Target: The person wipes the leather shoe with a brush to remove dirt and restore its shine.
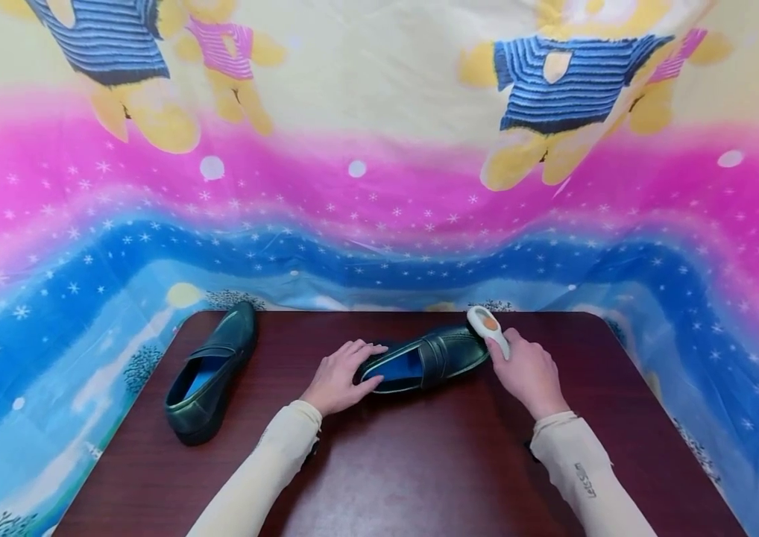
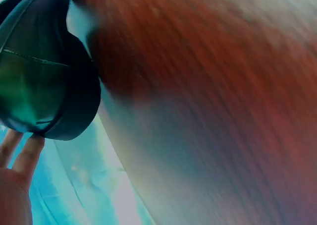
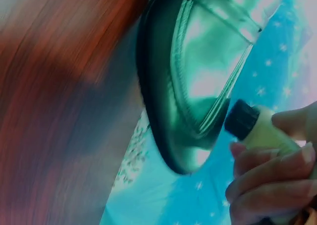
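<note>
A dark green-black leather loafer with a blue insole lies sideways in front of me, toe to the right. My left hand grips its heel end, thumb at the opening and fingers around the back; the left wrist view shows fingertips against the heel. My right hand holds a pale shoe brush with an orange spot on it. Its dark bristle end is right beside the toe in the right wrist view. The matching loafer stands apart at the left, toe pointing away.
The dark red-brown wooden table has rounded far corners. Behind it and at both sides hangs a colourful cloth with bears and snowflakes. The second loafer is near the table's left edge.
</note>
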{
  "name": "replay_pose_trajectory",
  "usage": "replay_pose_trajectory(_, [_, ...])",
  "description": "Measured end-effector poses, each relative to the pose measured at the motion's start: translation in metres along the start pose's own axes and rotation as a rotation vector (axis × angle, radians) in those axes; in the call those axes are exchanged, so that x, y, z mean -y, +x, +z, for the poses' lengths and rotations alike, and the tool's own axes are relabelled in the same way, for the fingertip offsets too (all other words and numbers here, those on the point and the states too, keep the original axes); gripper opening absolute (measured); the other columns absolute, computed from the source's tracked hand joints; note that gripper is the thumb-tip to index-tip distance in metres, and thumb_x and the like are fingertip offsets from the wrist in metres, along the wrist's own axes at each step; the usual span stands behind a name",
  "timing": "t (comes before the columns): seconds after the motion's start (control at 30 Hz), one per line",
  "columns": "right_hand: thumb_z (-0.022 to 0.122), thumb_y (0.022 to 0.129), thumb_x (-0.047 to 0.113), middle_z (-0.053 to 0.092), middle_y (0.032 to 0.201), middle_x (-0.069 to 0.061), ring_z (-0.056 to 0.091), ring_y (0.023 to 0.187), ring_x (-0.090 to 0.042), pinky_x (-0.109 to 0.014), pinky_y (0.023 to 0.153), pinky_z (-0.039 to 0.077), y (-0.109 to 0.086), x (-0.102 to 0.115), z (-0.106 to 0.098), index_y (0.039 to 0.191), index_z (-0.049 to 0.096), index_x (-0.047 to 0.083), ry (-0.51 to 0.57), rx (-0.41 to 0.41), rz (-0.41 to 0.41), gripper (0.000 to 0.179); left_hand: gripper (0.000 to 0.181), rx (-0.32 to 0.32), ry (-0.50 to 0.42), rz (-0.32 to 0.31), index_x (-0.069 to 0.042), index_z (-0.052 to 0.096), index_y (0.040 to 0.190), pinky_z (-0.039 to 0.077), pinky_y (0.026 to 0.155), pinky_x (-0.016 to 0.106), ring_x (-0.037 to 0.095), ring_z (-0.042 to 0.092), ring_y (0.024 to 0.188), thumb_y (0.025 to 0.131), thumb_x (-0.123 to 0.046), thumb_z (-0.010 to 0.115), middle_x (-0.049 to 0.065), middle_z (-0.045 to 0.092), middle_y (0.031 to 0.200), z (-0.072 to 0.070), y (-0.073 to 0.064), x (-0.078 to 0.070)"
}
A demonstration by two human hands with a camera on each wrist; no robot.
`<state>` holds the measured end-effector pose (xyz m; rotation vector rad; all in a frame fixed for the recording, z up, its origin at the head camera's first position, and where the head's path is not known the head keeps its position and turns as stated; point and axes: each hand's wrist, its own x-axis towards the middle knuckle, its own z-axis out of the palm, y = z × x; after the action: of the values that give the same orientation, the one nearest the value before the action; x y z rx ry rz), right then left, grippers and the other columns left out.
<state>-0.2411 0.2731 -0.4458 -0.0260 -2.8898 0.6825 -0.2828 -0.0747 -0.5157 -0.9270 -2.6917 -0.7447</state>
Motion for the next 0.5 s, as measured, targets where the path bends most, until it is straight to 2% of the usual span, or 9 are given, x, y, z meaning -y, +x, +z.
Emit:
replay_pose_trajectory(0.07, [0.053, 0.107, 0.042, 0.055, 0.069, -0.008, 0.049, 0.056, -0.022, -0.035, 0.053, 0.038, -0.001, 0.008, 0.0, 0.118, 0.06, 0.001, 0.028, 0.014, -0.02, 0.042, 0.047, -0.044, 0.03, 0.038, -0.031, 0.064, 0.139, 0.058, 0.077, 0.037, 0.015, 0.059, 0.11, 0.093, -0.034, 0.076, -0.003, 0.066, 0.125, 0.002, -0.001, -0.001])
replay_pose_trajectory(0.13, [0.054, 0.107, 0.041, 0.052, 0.065, -0.006, 0.047, 0.055, -0.021, -0.034, 0.053, 0.038, -0.002, 0.017, 0.001, 0.116, 0.061, 0.004, 0.051, 0.028, -0.05, 0.039, 0.047, -0.087, 0.073, 0.078, -0.03, 0.068, 0.134, 0.053, 0.065, 0.028, 0.011, 0.057, 0.101, 0.089, -0.029, 0.079, -0.006, 0.065, 0.118, 0.003, -0.001, -0.002])
replay_pose_trajectory(0.23, [0.056, 0.106, 0.041, 0.05, 0.064, -0.003, 0.046, 0.055, -0.019, -0.033, 0.054, 0.038, -0.004, 0.035, 0.005, 0.112, 0.063, 0.006, 0.051, 0.033, -0.117, 0.036, 0.046, -0.144, 0.121, 0.137, -0.027, 0.073, 0.129, 0.048, 0.055, 0.023, 0.011, 0.056, 0.096, 0.084, -0.025, 0.082, -0.007, 0.066, 0.112, 0.004, -0.003, -0.004])
replay_pose_trajectory(0.4, [0.06, 0.104, 0.04, 0.052, 0.064, 0.0, 0.047, 0.056, -0.017, -0.033, 0.053, 0.038, -0.012, 0.064, 0.019, 0.107, 0.065, 0.009, -0.009, 0.068, -0.22, 0.032, 0.046, -0.186, 0.173, 0.215, -0.025, 0.075, 0.122, 0.047, 0.051, 0.023, 0.011, 0.056, 0.092, 0.078, -0.022, 0.087, -0.006, 0.067, 0.106, 0.005, -0.004, -0.006])
replay_pose_trajectory(0.5, [0.065, 0.101, 0.039, 0.061, 0.068, -0.003, 0.051, 0.056, -0.018, -0.035, 0.052, 0.041, -0.017, 0.071, 0.022, 0.11, 0.068, 0.008, -0.056, 0.045, -0.228, 0.031, 0.047, -0.182, 0.196, 0.237, -0.024, 0.075, 0.122, 0.049, 0.052, 0.024, 0.012, 0.056, 0.092, 0.077, -0.023, 0.088, -0.006, 0.068, 0.107, 0.007, -0.005, -0.007])
